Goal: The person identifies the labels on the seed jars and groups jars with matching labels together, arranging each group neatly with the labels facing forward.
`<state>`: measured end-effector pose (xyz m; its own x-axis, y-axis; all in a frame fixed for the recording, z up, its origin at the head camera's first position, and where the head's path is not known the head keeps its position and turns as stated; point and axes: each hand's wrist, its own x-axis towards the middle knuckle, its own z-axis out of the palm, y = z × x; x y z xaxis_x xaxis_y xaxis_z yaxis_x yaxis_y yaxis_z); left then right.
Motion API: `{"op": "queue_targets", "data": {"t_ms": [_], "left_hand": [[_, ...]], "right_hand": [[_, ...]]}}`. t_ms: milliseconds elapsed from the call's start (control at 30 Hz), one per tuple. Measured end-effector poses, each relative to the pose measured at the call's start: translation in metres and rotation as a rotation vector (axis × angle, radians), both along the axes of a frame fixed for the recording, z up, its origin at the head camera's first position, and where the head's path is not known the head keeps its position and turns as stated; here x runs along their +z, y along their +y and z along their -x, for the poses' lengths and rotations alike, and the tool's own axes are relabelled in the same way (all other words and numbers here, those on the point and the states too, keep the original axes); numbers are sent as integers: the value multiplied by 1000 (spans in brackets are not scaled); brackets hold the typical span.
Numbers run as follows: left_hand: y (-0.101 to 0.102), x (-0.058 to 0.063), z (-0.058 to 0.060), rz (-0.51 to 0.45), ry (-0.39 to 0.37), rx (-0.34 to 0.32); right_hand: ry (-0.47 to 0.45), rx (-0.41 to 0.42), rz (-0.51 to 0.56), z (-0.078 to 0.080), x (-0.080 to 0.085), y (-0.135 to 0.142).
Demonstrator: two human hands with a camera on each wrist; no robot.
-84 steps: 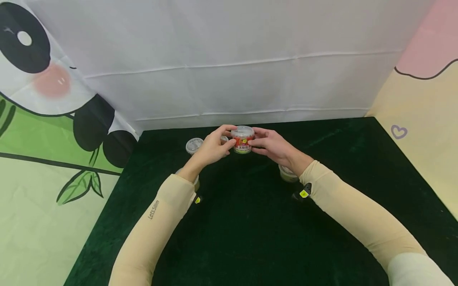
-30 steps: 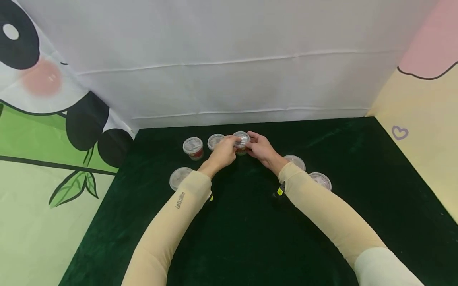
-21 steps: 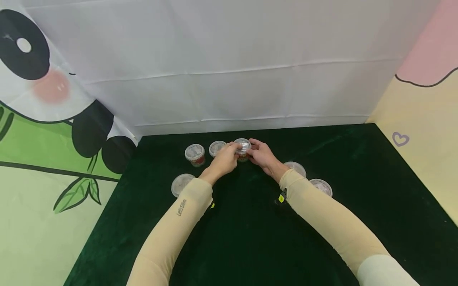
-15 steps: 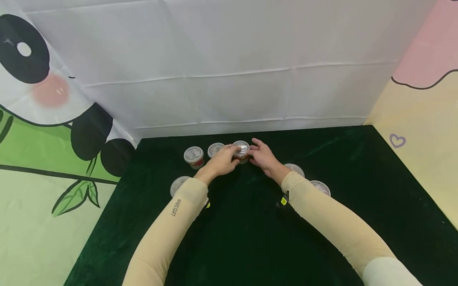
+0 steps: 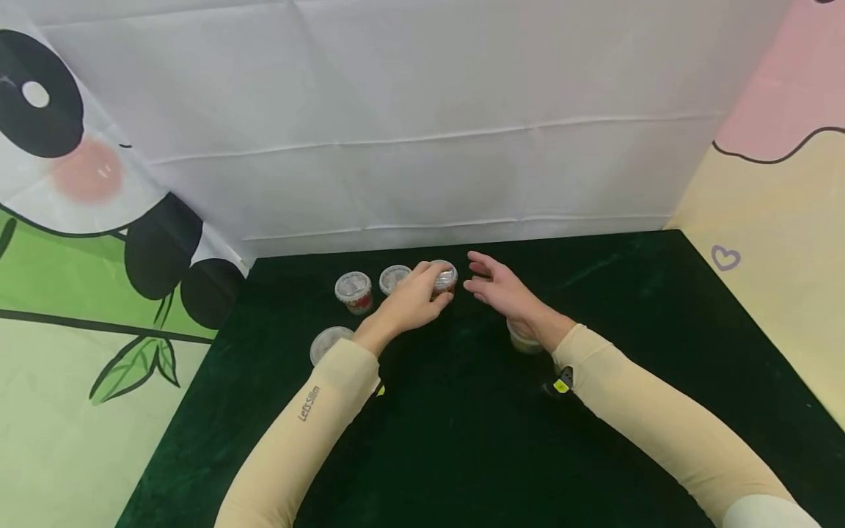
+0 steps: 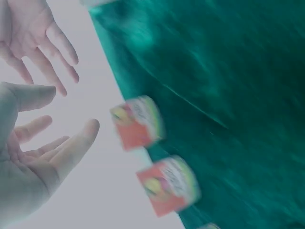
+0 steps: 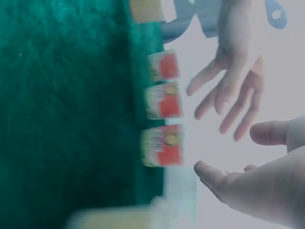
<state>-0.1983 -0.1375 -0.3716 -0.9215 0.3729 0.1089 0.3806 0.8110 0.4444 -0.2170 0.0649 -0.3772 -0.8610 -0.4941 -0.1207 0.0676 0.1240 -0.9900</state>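
Dark green cloth [image 5: 455, 440] lies under all I watch from my distant station, and I take the end tub [image 5: 449, 277], clear-lidded and red-labelled, as my landmark. It stands upright, at the right end of a row of three. The left hand [image 5: 411, 297] overlaps it in the head view, but from the wrist views I read its fingers as parted and clear of it, pinching nothing. The right hand [image 5: 507, 290] hangs just right of the end tub, fingers spread, touching nothing. Left of the end tub come the middle tub [image 5: 392, 276] and then the outer tub [image 5: 353, 290], both upright. I judge these three placed, since none is gripped. What may be left stands outside the row: the near-left tub [image 5: 326, 342], left of the end tub and on its near side, and the near-right tub [image 5: 524, 342], partly hidden behind the right hand. I cannot tell whether the right sleeve [image 5: 667, 411] covers more.
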Motion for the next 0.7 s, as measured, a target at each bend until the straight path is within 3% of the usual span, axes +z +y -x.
{"op": "queue_targets", "data": {"t_ms": [167, 433, 533, 700], "left_hand": [[20, 17, -13, -56, 29, -105], [49, 31, -30, -117, -22, -226], [57, 31, -32, -113, -25, -255], [71, 26, -32, -109, -42, -287]], "right_hand": [[276, 50, -124, -23, 13, 47], [580, 9, -311, -46, 6, 110], [634, -14, -416, -48, 2, 124], [613, -6, -517, -50, -7, 138]]}}
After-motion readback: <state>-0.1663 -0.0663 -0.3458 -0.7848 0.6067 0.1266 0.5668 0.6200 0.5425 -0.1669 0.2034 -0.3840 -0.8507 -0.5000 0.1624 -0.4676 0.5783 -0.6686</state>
